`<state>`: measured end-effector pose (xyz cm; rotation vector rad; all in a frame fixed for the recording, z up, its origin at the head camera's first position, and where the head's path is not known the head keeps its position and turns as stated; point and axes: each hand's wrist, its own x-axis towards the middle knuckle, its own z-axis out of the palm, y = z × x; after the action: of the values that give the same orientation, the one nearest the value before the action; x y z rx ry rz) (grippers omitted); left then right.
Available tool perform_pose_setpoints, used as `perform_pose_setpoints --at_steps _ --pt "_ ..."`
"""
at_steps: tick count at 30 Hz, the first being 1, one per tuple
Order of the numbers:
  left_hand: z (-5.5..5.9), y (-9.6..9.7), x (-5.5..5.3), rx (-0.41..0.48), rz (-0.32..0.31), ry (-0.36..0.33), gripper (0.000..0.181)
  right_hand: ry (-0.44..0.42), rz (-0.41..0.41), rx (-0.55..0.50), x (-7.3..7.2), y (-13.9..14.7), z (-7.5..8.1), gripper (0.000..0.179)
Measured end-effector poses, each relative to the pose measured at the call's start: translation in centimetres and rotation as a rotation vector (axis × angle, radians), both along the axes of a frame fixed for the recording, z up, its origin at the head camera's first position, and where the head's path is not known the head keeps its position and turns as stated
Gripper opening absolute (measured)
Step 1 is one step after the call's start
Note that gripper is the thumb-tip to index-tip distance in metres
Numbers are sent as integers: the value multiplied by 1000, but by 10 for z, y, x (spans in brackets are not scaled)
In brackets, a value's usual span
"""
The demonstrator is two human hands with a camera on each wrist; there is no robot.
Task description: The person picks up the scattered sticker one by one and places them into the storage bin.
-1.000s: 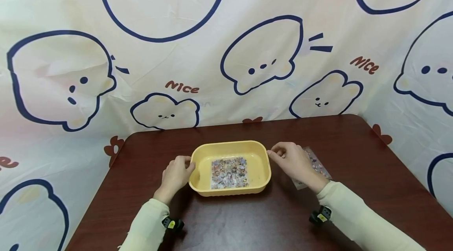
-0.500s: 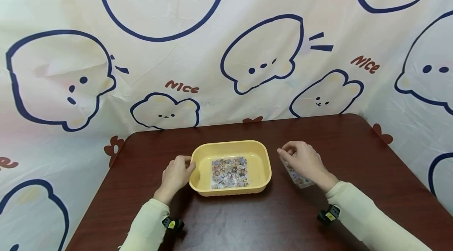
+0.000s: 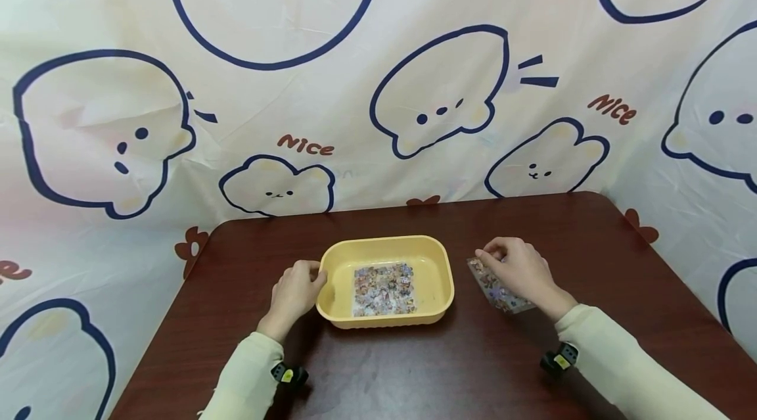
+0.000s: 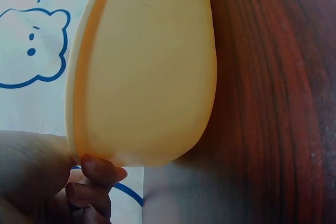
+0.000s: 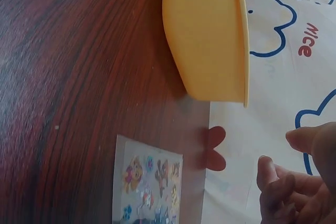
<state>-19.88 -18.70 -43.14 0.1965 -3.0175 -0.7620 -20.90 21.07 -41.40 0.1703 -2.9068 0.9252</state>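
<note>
My left hand [image 3: 296,290] pinches the left end of a yellow plastic basin [image 3: 434,305] at its rim. In the left wrist view the thumb is at the rim and the curled fingers lie against the outer wall. Flat on the basin's floor lies a rectangular packet [image 3: 384,290] with a dense multicoloured pattern. My right hand [image 3: 520,269] is to the right of the basin, its thumb and forefinger apart and nothing between them. Beneath it on the table lies a clear packet [image 5: 149,187] with small cartoon figures, partly hidden by the hand in the head view.
Everything stands on a dark brown wooden table [image 3: 408,374]. A pale cloth [image 3: 355,98] with blue-outlined cartoon animals hangs behind the table and at both sides. Each wrist wears a small black camera.
My right hand has moved right, away from the basin's right rim, uncovering more of the clear packet's left side. The left hand and the basin have stayed put.
</note>
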Motion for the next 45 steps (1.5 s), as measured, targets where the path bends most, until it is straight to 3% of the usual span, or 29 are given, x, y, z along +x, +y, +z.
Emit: perform_pose_setpoints --at_steps 45 --pt "-1 0 0 -3 -2 6 36 -115 -20 139 -7 43 -22 41"
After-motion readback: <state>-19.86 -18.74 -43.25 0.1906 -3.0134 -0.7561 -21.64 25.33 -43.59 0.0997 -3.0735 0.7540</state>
